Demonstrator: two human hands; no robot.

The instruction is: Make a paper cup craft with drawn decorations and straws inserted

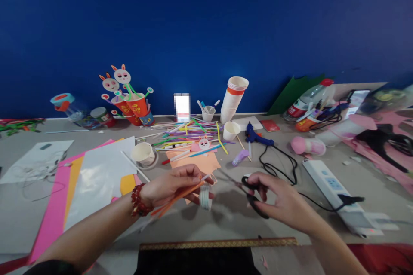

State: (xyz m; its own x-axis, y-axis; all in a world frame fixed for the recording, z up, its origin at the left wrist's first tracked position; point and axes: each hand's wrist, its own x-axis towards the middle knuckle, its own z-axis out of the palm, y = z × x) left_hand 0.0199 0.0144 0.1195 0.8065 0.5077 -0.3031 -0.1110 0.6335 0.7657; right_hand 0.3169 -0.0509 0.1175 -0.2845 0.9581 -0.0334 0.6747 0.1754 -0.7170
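Note:
My left hand (177,184) is closed on a bundle of thin orange strips (167,206), which look like straws or pipe cleaners. A roll of clear tape (205,198) hangs at the fingers of that hand. In my right hand (279,193) is a pair of black-handled scissors (253,200), with fingers through the loops and the blades pointing toward the left hand. The blades appear slightly blurred, apart from the strips. Under and behind the left hand lies a sheet of orange paper (193,162).
Behind the hands are a pile of coloured straws (180,135), white paper cups (143,154), and a stack of cups (231,99). A blue glue gun (258,135) and a power strip (332,189) sit right. Coloured paper sheets (97,180) lie left, with rabbit-faced cups (135,105) beyond.

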